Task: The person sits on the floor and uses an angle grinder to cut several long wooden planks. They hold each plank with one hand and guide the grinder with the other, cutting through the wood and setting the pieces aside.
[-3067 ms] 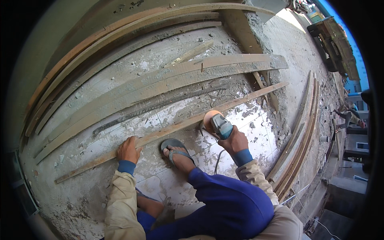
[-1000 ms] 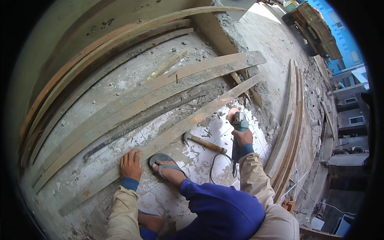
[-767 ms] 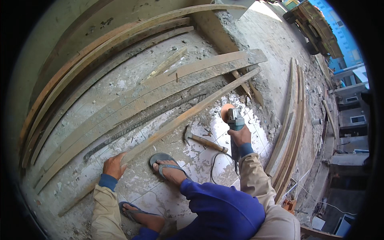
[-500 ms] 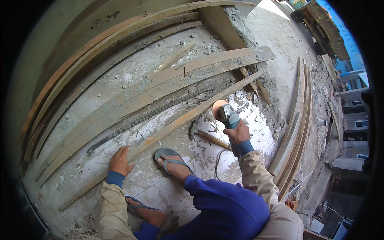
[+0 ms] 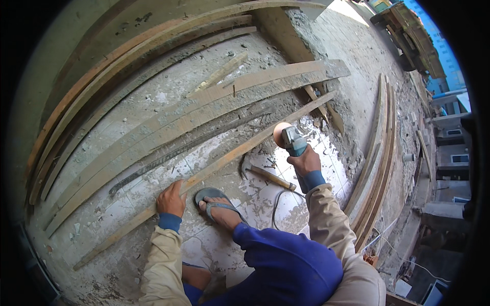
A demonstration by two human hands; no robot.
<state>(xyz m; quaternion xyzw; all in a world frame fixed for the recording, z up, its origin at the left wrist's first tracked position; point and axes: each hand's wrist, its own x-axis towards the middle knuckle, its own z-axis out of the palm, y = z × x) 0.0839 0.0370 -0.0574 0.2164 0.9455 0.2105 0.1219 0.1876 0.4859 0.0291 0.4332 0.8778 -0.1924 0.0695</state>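
Observation:
A long narrow wooden batten (image 5: 229, 156) lies slantwise over the tiled floor, from lower left up to the far right. My left hand (image 5: 171, 199) is closed around it, left of my sandalled foot. My right hand (image 5: 307, 161) grips the body of an angle grinder (image 5: 294, 141). The grinder's round orange-brown disc (image 5: 280, 133) is close beside the batten's far part; whether they touch I cannot tell. A claw hammer (image 5: 270, 177) with a wooden handle rests on the tiles below the grinder.
Wide mortar-covered boards (image 5: 168, 130) lie beyond the batten, with a strip of dark metal mesh (image 5: 168, 157) between. Stacked planks (image 5: 375, 163) stretch along the right. More long timbers (image 5: 138, 46) lie by the wall. A dark cable (image 5: 276, 208) loops near my right forearm.
My left hand has moved right and up along the batten and closed around it. The grinder in my right hand has shifted slightly to the right and up.

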